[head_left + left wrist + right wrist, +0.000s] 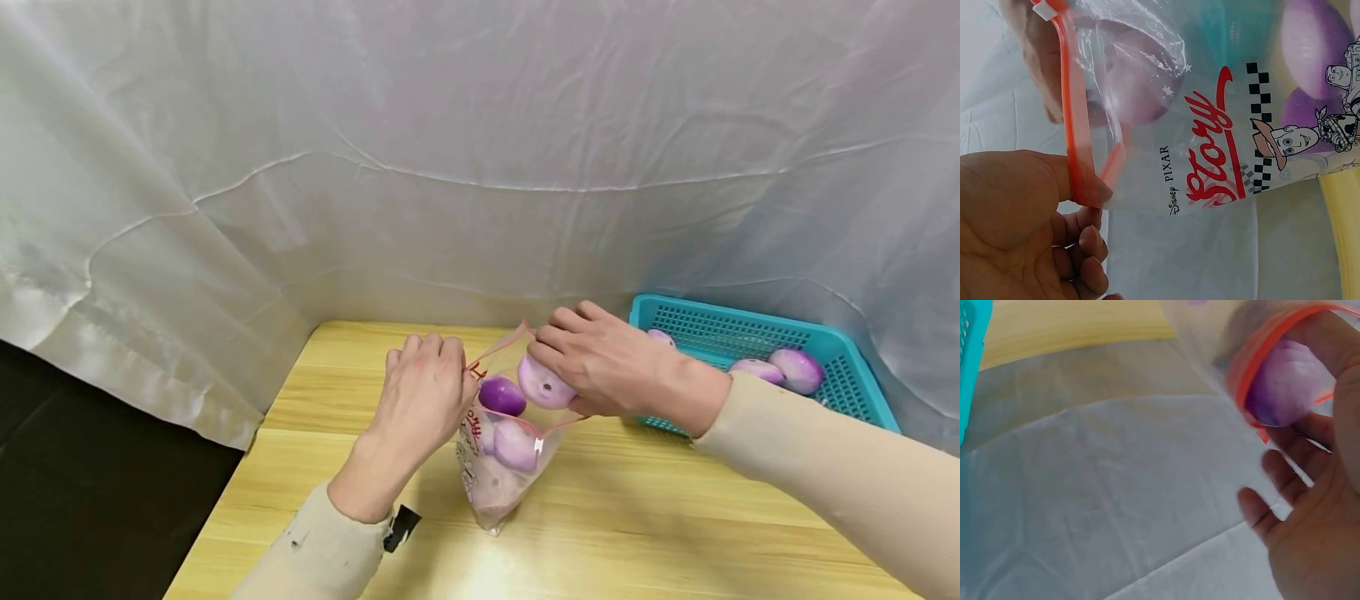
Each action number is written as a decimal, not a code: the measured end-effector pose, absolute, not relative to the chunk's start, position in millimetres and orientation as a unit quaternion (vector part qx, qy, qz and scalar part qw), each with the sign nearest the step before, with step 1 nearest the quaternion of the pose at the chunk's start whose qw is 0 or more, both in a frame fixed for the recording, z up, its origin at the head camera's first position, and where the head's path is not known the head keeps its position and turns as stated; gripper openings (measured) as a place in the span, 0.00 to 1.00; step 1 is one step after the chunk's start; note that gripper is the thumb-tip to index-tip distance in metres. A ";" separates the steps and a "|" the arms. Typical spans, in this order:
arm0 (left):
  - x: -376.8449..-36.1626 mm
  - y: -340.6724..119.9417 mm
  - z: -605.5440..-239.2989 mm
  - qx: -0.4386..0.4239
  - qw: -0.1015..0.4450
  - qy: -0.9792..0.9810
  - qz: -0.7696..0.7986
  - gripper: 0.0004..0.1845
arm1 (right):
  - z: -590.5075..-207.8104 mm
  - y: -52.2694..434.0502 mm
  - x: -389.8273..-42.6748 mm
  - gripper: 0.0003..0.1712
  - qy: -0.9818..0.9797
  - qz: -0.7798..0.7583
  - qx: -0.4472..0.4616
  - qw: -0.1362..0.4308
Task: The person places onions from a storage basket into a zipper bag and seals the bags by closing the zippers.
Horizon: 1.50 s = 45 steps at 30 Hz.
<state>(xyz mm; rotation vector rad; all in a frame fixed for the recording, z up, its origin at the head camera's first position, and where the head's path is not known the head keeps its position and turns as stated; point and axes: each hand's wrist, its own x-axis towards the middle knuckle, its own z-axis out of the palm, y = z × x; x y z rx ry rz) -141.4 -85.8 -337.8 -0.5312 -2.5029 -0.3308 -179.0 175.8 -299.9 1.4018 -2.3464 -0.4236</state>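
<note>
- Clear zip bag (501,454) upright on wooden table (645,508), between both hands; three purple onions inside.
- Left hand (422,398) pinching orange zip rim (1075,144), mouth held open.
- Right hand (609,362) curled around fourth onion (542,383), at bag mouth.
- Teal basket (840,350) behind right wrist: three onions visible.
- White sheet (480,150) as backdrop.

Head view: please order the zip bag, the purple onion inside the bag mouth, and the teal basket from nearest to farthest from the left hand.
1. Zip bag, pinched at its rim by the left hand.
2. Purple onion, just right, inside the bag mouth.
3. Teal basket, far right.
</note>
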 end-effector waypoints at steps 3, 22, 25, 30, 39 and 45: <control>-141.1 -85.4 -337.4 -0.196 0.270 -0.935 -0.123 0.09 | -302.8 175.1 -178.9 0.43 -0.838 -0.176 0.484 0.182; -141.7 -87.0 -337.4 -0.190 0.249 -0.941 -0.131 0.08 | -302.7 177.0 -174.0 0.45 -0.843 -0.224 0.457 0.173; -141.2 -87.5 -337.1 -0.190 0.249 -0.941 -0.128 0.08 | -303.5 178.8 -174.2 0.42 -0.842 -0.213 0.461 0.183; -140.1 -87.5 -336.7 -0.193 0.252 -0.940 -0.124 0.09 | -305.9 182.8 -174.0 0.35 -0.844 -0.189 0.458 0.203; -140.0 -86.4 -339.1 -0.204 0.300 -0.927 -0.094 0.12 | -313.1 192.5 -174.2 0.22 -0.849 -0.141 0.445 0.246; -139.3 -86.3 -341.2 -0.213 0.333 -0.916 -0.063 0.12 | -315.3 202.7 -174.8 0.16 -0.843 -0.088 0.442 0.294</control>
